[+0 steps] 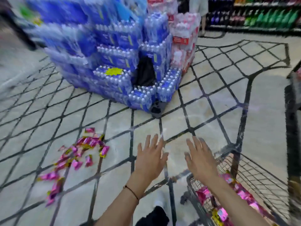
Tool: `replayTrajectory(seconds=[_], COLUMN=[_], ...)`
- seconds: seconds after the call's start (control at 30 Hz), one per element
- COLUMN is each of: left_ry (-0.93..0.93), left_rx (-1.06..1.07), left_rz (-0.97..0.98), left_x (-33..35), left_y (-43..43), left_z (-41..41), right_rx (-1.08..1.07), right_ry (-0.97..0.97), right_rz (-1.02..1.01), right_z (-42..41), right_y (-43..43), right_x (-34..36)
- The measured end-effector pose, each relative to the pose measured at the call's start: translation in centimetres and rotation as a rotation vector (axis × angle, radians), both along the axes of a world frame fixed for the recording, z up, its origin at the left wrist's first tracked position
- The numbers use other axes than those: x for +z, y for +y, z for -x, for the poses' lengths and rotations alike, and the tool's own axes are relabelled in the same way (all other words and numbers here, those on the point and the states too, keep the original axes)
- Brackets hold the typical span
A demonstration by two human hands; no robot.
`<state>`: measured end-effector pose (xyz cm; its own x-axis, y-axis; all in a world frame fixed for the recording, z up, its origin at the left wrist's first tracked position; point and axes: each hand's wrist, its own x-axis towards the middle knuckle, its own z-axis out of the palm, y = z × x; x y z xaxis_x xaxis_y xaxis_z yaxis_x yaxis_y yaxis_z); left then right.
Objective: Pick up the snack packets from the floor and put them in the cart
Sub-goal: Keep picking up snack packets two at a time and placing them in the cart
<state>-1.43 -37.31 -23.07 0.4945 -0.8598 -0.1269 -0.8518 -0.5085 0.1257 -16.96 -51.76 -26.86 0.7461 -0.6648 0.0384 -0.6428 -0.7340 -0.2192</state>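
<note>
Pink foil snack packets on the floor (78, 154), far left: a loose scatter on pale tile, densest near the top of the spill, thinning toward the lower left. Some edged in gold. Motion blur softens them; count not readable.

Behind and above the spill, a pallet stack of shrink-wrapped water bottles (114, 51), blue labels, with a smaller pink-labelled stack (184, 44) against its right side. A yellow starburst sticker (114, 71) sits on one lower pack.

Centre: left hand (150, 159), palm down, fingers spread wide and straight, holding nothing. A thin dark bracelet (132, 191) circles that wrist. Hand hangs in the air right of the spill, not touching it.

Just right of it: right hand (200, 160), likewise flat, fingers splayed, empty. It hovers over the near corner of the wire shopping cart (260, 181).

Inside the cart, under the right forearm: more pink packets in the cart (244, 195), piled along the basket floor.

Far right and top: dark cart frame (291, 128); shelves of green and dark bottles (268, 17) in the background; a person's legs (202, 20) stand by them.
</note>
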Motion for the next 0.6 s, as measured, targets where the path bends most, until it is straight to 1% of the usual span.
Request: replayTrajectory(seconds=[0.13,0.3,0.37,0.6], left_ry=[0.004,0.000,0.006,0.029], left_rx=[0.257,0.510,0.602,0.895], left_rz=[-0.020,-0.005,0.004,0.015], left_x=[0.1,0.5,0.3,-1.1], left_y=[8.2,18.2,22.0,37.9], left_z=[-1.8,-4.3,-5.5,-11.7], right_rx=[0.220,0.497,0.570,0.765], right_ry=[-0.056,0.033,0.055,0.041], right_rz=[-0.016,0.013,0.018,-0.024], right_z=[-5.3,-12.1,-15.0,-26.4], right_y=[4.3,11.7,14.9,28.3], right_x=[-0.2,-0.9,-1.0,-0.5])
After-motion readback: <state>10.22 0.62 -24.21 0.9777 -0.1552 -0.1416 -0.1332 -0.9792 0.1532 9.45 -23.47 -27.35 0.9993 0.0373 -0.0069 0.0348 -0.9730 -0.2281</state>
